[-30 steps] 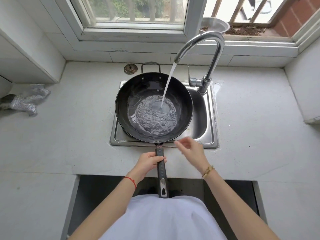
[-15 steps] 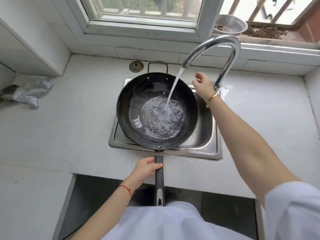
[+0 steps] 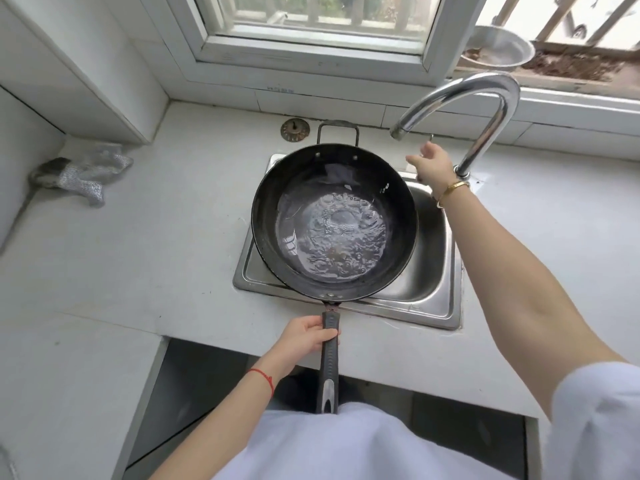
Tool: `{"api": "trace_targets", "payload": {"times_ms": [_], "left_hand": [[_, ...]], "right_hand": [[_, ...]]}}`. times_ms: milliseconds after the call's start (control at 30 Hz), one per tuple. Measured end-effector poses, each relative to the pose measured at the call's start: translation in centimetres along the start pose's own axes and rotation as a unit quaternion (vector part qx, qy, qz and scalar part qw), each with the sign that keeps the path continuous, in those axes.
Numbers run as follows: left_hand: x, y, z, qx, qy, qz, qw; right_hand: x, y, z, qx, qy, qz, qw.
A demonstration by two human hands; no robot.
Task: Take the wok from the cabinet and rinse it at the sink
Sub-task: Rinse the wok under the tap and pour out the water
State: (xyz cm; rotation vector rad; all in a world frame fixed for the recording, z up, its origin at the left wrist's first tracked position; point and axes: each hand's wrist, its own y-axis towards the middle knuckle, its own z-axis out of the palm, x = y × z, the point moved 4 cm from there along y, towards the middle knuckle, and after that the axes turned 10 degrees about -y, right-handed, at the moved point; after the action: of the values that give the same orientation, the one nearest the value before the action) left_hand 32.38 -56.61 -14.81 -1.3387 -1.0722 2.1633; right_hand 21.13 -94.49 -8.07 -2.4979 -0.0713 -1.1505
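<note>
Countertop (image 3: 145,244) white | sink (image 3: 433,282) steel | wok (image 3: 334,220) holds water | window (image 3: 311,26) behind

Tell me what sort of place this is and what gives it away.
Most likely a home kitchen: a steel sink set into a white counter under a window, a tall faucet beside it, and a black wok holding water over the basin.

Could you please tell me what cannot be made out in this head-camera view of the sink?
- Tap lever: hidden behind the right hand at the foot of the curved chrome tap.
- Steel sink basin and drain: mostly covered by the black round wok.
- Wok's black handle tip: hidden by the white shirt; the left hand grips the handle.
- Grey crumpled cloth on the counter: too blurred to identify.
</note>
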Motion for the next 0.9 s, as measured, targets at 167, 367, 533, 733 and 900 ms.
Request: {"api": "trace_targets", "payload": {"times_ms": [167, 367, 533, 733, 900], "left_hand": [[0.2, -0.1, -0.1, 0.001, 0.021, -0.001, 1.000], [0.3, 0.1, -0.1, 0.003, 0.042, -0.001, 0.999], [0.5, 0.2, -0.2, 0.001, 0.049, 0.021, 0.999], [1.0, 0.1, -0.4, 0.002, 0.050, 0.028, 0.998], [0.7, -0.3, 0.1, 0.013, 0.010, 0.002, 1.000]], "right_hand": [[-0.8, -7.2, -0.8, -0.084, -0.065, -0.063, 0.992], [-6.6, -20.9, 5.0, -0.057, -0.106, -0.083, 0.989], [-10.3, -30.3, 10.8, 0.014, -0.102, -0.026, 0.994], [-10.4, -34.7, 16.3, 0.174, -0.123, 0.027, 0.977], [-9.2, -34.1, 17.9, 0.164, 0.040, 0.168, 0.971]]}}
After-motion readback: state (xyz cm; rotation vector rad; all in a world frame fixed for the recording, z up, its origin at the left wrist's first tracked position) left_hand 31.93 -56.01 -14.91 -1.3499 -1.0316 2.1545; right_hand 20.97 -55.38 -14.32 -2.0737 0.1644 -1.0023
